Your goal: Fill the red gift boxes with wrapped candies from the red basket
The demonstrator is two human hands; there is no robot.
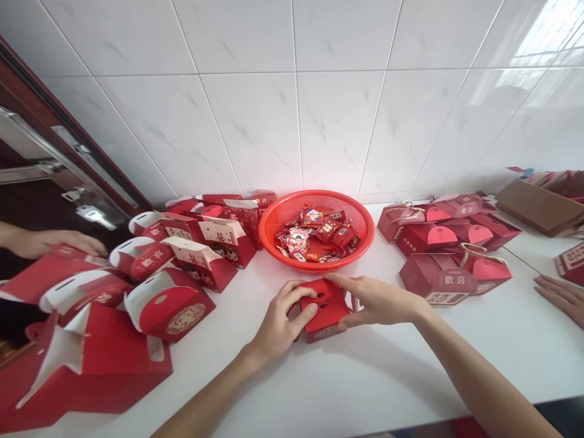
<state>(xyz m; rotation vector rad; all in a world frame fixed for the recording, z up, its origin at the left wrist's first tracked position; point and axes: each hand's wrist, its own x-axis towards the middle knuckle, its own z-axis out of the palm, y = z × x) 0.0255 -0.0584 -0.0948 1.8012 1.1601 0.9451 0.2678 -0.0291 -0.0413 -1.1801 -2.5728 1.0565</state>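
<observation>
A small red gift box (326,310) stands on the white table in front of me, its top flaps folded inward, with dark holes showing in them. My left hand (289,313) is closed around its left side, fingers and thumb on the top flap. From the other side my right hand (371,301) grips the box, index finger along the top back edge and thumb low at the right front. Just behind the box sits a red plastic basket (269,243) with wrapped candies (326,234) in it. What is inside the box is hidden.
Several open red boxes (177,304) crowd the table's left side. On the right stand closed red boxes (438,277), some with twine handles, and a brown carton (541,207). Other people's hands show at the left (64,240) and right (561,298) edges. A tiled wall (337,128) rises behind.
</observation>
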